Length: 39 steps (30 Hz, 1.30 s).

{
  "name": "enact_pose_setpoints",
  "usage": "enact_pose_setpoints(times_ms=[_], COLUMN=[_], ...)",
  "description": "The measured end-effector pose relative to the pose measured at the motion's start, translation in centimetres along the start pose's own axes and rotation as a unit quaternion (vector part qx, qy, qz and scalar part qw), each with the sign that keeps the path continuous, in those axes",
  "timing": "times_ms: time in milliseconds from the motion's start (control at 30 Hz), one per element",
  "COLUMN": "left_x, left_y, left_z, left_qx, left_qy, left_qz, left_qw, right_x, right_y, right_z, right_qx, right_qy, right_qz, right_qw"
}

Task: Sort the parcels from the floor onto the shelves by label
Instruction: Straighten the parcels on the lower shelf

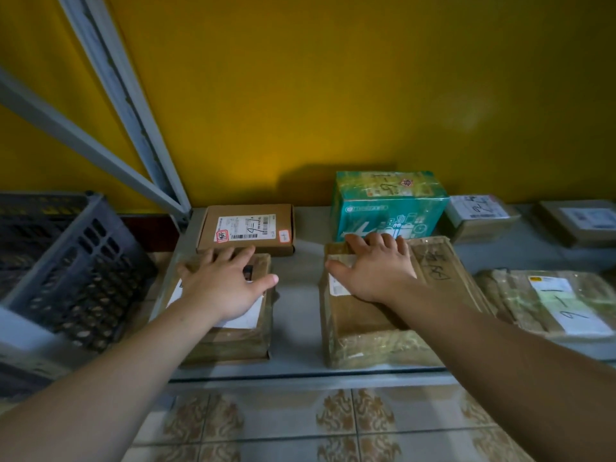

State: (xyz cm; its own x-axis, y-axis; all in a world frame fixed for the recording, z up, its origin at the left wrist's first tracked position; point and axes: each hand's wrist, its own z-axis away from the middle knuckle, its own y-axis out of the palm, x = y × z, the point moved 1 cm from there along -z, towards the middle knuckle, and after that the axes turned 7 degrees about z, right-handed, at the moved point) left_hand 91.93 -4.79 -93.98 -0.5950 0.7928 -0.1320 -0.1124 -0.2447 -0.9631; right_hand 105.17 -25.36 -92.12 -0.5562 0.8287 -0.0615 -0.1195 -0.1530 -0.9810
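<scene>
Left parcel (230, 341) and right parcel (366, 341) are lying mid-frame on the shelf (296, 315), left grip (223, 285) and right grip (376, 271) resting on them flat-fingered, unclenched, seemingly finishing placement; lifting off is probably following.

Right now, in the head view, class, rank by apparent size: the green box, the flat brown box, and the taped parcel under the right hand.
1. Taped parcel under the right hand, though nearness to the camera inflates it.
2. Green box.
3. Flat brown box.
</scene>
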Motion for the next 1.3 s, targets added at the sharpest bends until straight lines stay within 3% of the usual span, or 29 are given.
enact_pose_setpoints(times_ms=[133, 400, 567, 800, 1100, 1300], left_x=[-0.7, -1.2, -1.2, -0.2, 0.1, -1.7], left_y=[-2.1, -2.6, -2.2, 0.0, 0.3, -1.0], left_z=[-1.3, -8.4, -12.4, -14.6, -15.9, -14.8], left_qx=[0.025, -0.01, 0.028, 0.148, 0.113, 0.111], left_qy=[-0.004, 0.042, 0.07, 0.079, 0.092, 0.067], left_qz=[-0.01, 0.14, 0.092, 0.057, 0.024, 0.09], left_qw=[1.0, 0.989, 0.993, 0.984, 0.989, 0.988], right_x=[0.8, 1.6, 1.5, 1.5, 1.5, 1.5], right_y=[-0.4, -0.2, 0.3, 0.4, 0.2, 0.4], right_z=[-1.0, -1.7, -2.1, -2.2, -2.1, -2.4], right_qx=[0.015, 0.007, -0.003, -0.003, 0.0, 0.004], right_qy=[0.004, -0.004, -0.001, 0.003, 0.005, 0.005], right_qz=[-0.012, -0.038, -0.051, -0.069, -0.073, -0.081], right_qw=[1.0, 0.999, 0.999, 0.998, 0.997, 0.997])
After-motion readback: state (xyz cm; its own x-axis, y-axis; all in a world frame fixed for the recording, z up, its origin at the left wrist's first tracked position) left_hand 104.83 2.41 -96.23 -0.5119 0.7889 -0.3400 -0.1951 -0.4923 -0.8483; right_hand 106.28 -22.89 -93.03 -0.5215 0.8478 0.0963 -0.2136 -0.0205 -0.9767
